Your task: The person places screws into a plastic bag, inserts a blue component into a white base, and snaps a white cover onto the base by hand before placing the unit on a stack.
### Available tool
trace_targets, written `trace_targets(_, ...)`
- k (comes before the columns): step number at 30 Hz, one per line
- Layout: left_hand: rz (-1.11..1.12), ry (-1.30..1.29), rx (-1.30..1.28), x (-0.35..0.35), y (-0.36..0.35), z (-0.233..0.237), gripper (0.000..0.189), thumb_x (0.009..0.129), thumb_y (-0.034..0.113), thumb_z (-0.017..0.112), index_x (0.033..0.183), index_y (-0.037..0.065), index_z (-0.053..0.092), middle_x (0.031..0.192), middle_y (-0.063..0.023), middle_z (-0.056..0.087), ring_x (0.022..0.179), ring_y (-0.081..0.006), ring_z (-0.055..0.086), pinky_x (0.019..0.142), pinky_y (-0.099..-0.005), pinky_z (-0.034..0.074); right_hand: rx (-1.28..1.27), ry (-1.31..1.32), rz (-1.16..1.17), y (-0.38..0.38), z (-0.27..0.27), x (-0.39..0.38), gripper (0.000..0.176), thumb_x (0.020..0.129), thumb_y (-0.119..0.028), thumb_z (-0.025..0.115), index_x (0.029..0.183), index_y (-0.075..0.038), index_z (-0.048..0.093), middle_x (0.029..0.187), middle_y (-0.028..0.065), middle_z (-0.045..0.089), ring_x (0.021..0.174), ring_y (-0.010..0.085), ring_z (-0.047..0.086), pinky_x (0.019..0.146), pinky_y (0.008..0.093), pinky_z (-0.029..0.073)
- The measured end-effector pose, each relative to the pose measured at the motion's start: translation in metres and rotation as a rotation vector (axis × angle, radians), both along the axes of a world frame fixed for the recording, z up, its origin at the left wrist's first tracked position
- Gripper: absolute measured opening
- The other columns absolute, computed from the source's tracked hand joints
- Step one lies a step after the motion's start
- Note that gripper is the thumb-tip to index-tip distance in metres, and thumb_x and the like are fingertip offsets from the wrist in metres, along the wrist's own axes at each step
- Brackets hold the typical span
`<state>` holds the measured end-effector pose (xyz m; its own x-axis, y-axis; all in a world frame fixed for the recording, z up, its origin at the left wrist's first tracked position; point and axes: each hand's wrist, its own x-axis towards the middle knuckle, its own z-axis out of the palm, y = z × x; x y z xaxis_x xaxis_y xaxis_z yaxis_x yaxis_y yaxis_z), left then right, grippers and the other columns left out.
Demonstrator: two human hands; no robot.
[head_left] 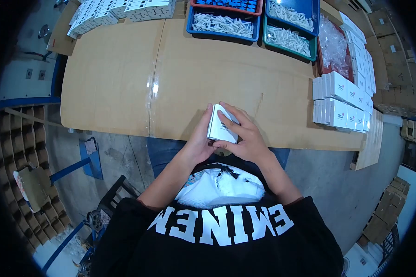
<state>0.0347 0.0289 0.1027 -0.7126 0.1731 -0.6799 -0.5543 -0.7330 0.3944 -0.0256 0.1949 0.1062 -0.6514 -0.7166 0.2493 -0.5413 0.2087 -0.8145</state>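
Note:
A small white box (221, 131) with dark print is between my two hands, over the near edge of the cardboard-covered table (115, 83). My left hand (198, 142) is wrapped along the box's left side, its fingers partly hidden behind it. On the other side, my right hand (249, 138) grips the box, with fingers over its top and right face and the thumb at the lower edge. Whether the box's flap is closed, I cannot make out.
Blue trays (223, 36) and a green tray (289, 54) of small white parts stand at the far edge, with a red tray (259, 10) of blue parts. White boxes are stacked at right (339, 104) and far left (145, 10). Clear plastic bags (333, 46) lie in a reddish tray.

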Motion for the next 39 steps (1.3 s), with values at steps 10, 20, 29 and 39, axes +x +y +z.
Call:
trace_targets(10, -0.122, 0.148, -0.064, -0.001, -0.027, -0.005, 0.048, 0.098, 0.021, 0.065, 0.141, 0.005, 0.052, 0.121, -0.0116, 0.066, 0.106, -0.0195, 0.07, 0.08, -0.0352, 0.062, 0.069, -0.21, -0.138, 0.002, 0.006, -0.012, 0.083, 0.071, -0.032, 0.095, 0.143, -0.005, 0.063, 0.151, 0.0188, 0.052, 0.131, 0.0372, 0.055, 0.109, 0.0455, 0.047)
trace_targets(20, -0.132, 0.18, 0.014, -0.005, -0.039, 0.01, 0.051, 0.108, 0.037, 0.054, 0.144, 0.002, 0.047, 0.12, -0.0113, 0.066, 0.105, -0.0198, 0.07, 0.087, -0.0373, 0.06, 0.05, -0.209, -0.017, 0.002, 0.023, -0.028, 0.066, 0.07, -0.024, 0.095, 0.131, -0.012, 0.071, 0.142, 0.015, 0.058, 0.132, 0.0324, 0.056, 0.11, 0.0423, 0.046)
trace_targets(29, 0.139, 0.245, -0.228, 0.001, -0.012, -0.007, 0.075, 0.106, 0.067, 0.039, 0.146, 0.005, 0.051, 0.132, -0.0124, 0.066, 0.12, -0.0228, 0.067, 0.101, -0.0378, 0.055, 0.146, -0.051, -0.201, -0.013, 0.038, -0.005, 0.074, 0.073, -0.041, 0.092, 0.134, -0.009, 0.066, 0.143, 0.0165, 0.055, 0.13, 0.0354, 0.058, 0.103, 0.0475, 0.05)
trace_targets(39, -0.002, 0.11, -0.034, -0.008, -0.007, 0.019, 0.087, 0.099, 0.082, 0.029, 0.146, 0.011, 0.051, 0.127, -0.0138, 0.066, 0.114, -0.026, 0.07, 0.092, -0.0406, 0.061, -0.087, -0.084, 0.055, -0.01, 0.026, -0.019, 0.068, 0.074, -0.022, 0.091, 0.137, -0.012, 0.068, 0.151, 0.0184, 0.055, 0.136, 0.0368, 0.056, 0.109, 0.0469, 0.049)
